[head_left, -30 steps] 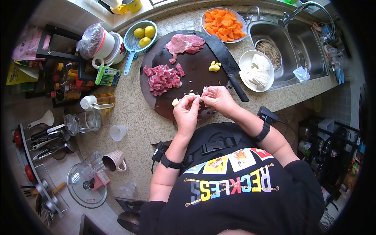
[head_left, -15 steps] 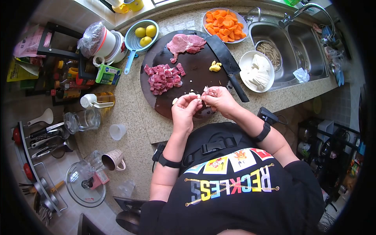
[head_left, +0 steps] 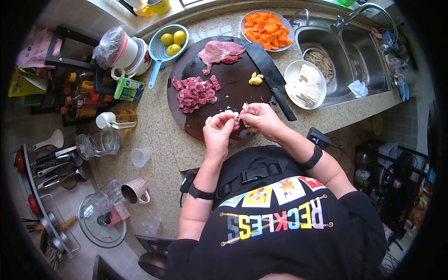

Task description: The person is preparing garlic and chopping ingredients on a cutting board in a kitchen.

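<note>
Brown board (head_left: 233, 70), hands (head_left: 218, 133) (head_left: 261, 120) pinching garlic (head_left: 236, 115) near its edge, gap before ginger (head_left: 255, 79).

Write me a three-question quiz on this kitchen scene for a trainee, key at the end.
1. Multiple choice: which tool lies partly on the round chopping board?
A) a ladle
B) a cleaver
C) a whisk

2. True or false: the cut carrots are on a plate apart from the board.

3. Short answer: what is held where the left hand and right hand come together?

Key: 1. B. 2. True. 3. A small whitish piece, apparently garlic.
</note>
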`<state>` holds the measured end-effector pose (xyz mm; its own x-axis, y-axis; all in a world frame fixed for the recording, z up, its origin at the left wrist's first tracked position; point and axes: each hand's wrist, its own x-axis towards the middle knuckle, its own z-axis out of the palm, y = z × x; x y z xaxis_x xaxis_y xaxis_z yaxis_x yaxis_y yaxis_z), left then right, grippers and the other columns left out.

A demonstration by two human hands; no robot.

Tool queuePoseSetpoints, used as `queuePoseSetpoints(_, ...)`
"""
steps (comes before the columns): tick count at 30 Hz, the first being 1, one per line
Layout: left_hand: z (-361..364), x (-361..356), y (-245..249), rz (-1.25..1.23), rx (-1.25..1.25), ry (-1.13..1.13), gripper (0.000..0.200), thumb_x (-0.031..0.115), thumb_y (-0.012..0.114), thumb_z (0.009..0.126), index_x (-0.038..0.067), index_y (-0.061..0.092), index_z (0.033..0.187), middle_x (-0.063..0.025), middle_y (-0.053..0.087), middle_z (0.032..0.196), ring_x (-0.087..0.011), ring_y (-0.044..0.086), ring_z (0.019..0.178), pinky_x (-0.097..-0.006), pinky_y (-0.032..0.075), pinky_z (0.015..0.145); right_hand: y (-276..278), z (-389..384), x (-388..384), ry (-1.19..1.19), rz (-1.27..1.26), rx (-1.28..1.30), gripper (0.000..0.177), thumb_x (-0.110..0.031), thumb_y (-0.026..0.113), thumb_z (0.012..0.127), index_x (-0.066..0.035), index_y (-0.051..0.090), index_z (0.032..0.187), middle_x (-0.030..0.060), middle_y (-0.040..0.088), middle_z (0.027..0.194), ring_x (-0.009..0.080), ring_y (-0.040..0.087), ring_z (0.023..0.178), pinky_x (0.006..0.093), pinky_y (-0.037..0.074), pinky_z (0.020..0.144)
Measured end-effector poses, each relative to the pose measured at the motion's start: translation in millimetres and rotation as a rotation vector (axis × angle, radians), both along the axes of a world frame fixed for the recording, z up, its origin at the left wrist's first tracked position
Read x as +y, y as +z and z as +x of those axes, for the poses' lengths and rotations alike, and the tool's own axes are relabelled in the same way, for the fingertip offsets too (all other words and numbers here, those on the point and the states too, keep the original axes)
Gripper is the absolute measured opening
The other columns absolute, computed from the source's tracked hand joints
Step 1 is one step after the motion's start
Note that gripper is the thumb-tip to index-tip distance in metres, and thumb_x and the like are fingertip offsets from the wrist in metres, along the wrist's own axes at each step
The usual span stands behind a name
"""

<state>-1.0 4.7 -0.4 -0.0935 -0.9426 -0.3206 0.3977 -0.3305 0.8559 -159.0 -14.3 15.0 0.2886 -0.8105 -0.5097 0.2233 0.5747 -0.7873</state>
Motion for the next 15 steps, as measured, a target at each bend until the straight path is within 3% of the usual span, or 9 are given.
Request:
queuePoseSetpoints(3, 2.9, -2.0, -3.6, -0.027, -0.124, 0.065, 0.011, 0.000, 0.061, 0.080, -0.002, 0.062, 0.091, -0.0056, 0.063, 0.086, -0.0097, 0.059, 0.072, -0.0226, 0.051, 0.067, 2.7, -1.4, -0.9, -0.032, 0.018, -0.008, 0.007, -0.013, 0.061, 0.083, -0.006, 0.058, 0.082, -0.0016, 0.053, 0.064, 0.0038, 0.046, 0.051, 0.0175, 0.034, 0.040)
queuePoseSetpoints(5, 9.7, -3.8, -2.2, -0.319, -0.727, 0.019, 0.011, 0.001, 0.064, 0.077, 0.000, 0.065, 0.088, -0.0058, 0.063, 0.085, -0.0094, 0.058, 0.067, -0.0211, 0.047, 0.060, 4.8, -5.5, -2.2, -0.046, 0.035, -0.021, 0.007, -0.013, 0.060, 0.083, -0.006, 0.057, 0.081, -0.0020, 0.052, 0.064, 0.0034, 0.045, 0.052, 0.0172, 0.033, 0.040)
queuePoseSetpoints(6, 13.8, -5.5, -3.1, -0.320, -0.727, 0.019, 0.011, 0.001, 0.064, 0.077, 0.000, 0.065, 0.088, -0.0058, 0.063, 0.085, -0.0094, 0.058, 0.067, -0.0211, 0.047, 0.060, 6.8, -7.7, -2.6, -0.058, 0.035, -0.036, 0.007, -0.012, 0.059, 0.084, -0.007, 0.056, 0.080, -0.0025, 0.051, 0.064, 0.0026, 0.043, 0.051, 0.0170, 0.031, 0.041)
queuePoseSetpoints(8, 21.3, -9.3, -8.3, -0.651, -1.104, 0.079, 0.011, 0.001, 0.066, 0.074, 0.003, 0.067, 0.084, -0.0064, 0.063, 0.082, -0.0102, 0.055, 0.061, -0.0222, 0.043, 0.053, 6.2, -14.3, -2.5, -0.074, 0.027, -0.046, 0.007, -0.012, 0.059, 0.084, -0.007, 0.056, 0.080, -0.0027, 0.051, 0.064, 0.0023, 0.042, 0.051, 0.0170, 0.030, 0.041)
queuePoseSetpoints(15, 27.1, -4.2, -18.6, -0.393, -0.923, 0.106, 0.010, 0.002, 0.065, 0.075, 0.002, 0.067, 0.084, -0.0063, 0.060, 0.074, -0.0110, 0.052, 0.059, -0.0233, 0.041, 0.051, 10.4, -22.1, 9.5, -0.157, 0.029, -0.060, 0.007, -0.010, 0.057, 0.086, -0.007, 0.054, 0.081, -0.0040, 0.047, 0.063, 0.0019, 0.039, 0.051, 0.0170, 0.029, 0.042)
